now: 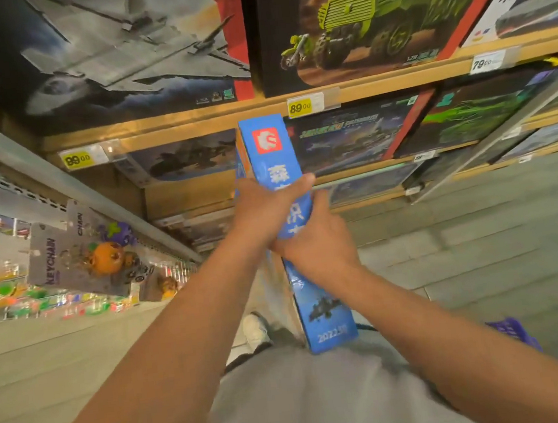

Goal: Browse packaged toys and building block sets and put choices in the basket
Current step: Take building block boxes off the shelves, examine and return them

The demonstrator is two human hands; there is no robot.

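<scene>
Holding: a long blue box (298, 230) is gripped edge-on by both hands in front of the wooden shelving (193, 125), its narrow side turned toward the camera.
Box: a red square logo is carried near the top end, white characters are printed down the middle, and a dark helicopter picture with blurred digits is seen near the lower end.
Left hand (263, 209): it is wrapped round the box from the left, with the fingers curled across the blue face just under the logo.
Right hand (318, 241): it is closed on the box just below the left hand, with the thumb laid up along the box's right edge.
Shelving: several wooden tiers are stacked behind the box, each fronted by price tags; two yellow tags reading 89 and a white tag reading 79 are clipped to the upper edge.
Above the box: a big carton showing a grey aircraft (123, 52) is stood to the upper left, and one showing a green armoured truck (378, 18) to the upper right.
Behind the box: dark cartons with aircraft and a green vehicle are ranged on the tiers.
Left of the box: carded keychains (79, 253) are hung from a metal rail, an orange figure among them.
Floor: pale tiles (479, 231) are laid below the shelving.
Basket: a purple object (514, 331), possibly the basket, is glimpsed behind the right forearm; it cannot be told for certain.
</scene>
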